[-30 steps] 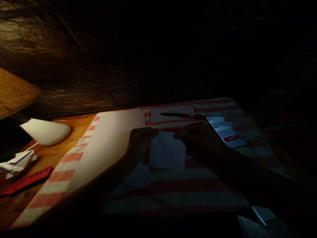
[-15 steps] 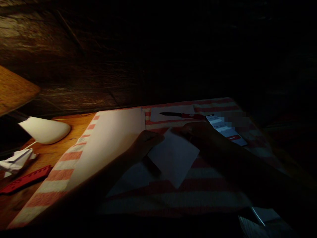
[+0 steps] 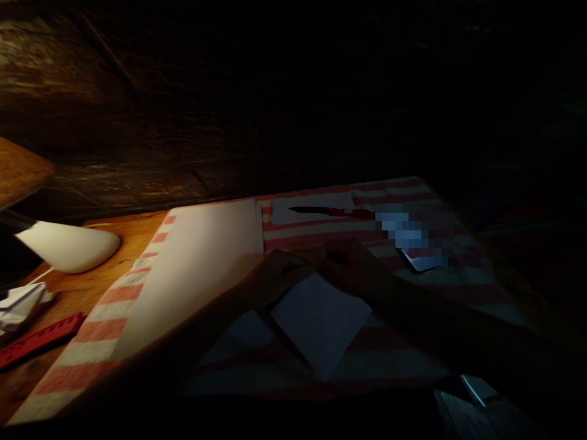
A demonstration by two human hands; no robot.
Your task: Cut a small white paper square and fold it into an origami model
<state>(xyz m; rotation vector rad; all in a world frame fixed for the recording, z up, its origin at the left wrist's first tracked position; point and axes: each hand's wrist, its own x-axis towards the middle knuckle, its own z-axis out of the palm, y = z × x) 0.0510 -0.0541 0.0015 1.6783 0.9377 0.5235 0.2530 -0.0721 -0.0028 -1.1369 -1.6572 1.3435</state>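
Observation:
A folded white sheet of paper (image 3: 321, 327), diamond-shaped with one corner toward me, is held over the striped cloth. My left hand (image 3: 277, 275) pinches it close to its far corner. Right beside it, my right hand (image 3: 346, 263) has its fingers closed at the same corner. Deep shadow hides the exact fingertips. Another piece of white paper (image 3: 241, 336) lies on the cloth beneath my left forearm. Beyond my hands, a knife (image 3: 332, 211) with a dark blade and red handle rests partly on a small paper (image 3: 312, 201).
Large white sheets (image 3: 202, 256) cover the left of the red-and-white striped cloth (image 3: 117, 311). A phone (image 3: 419, 260), partly blurred out, lies at right. On the wooden table (image 3: 142, 229) are a lamp (image 3: 73, 244), crumpled white paper (image 3: 21, 305) and a red notched object (image 3: 43, 339).
Both hands have come closer together at the paper's far corner. The paper's near corner sits lower in view. The whole scene has shifted slightly left.

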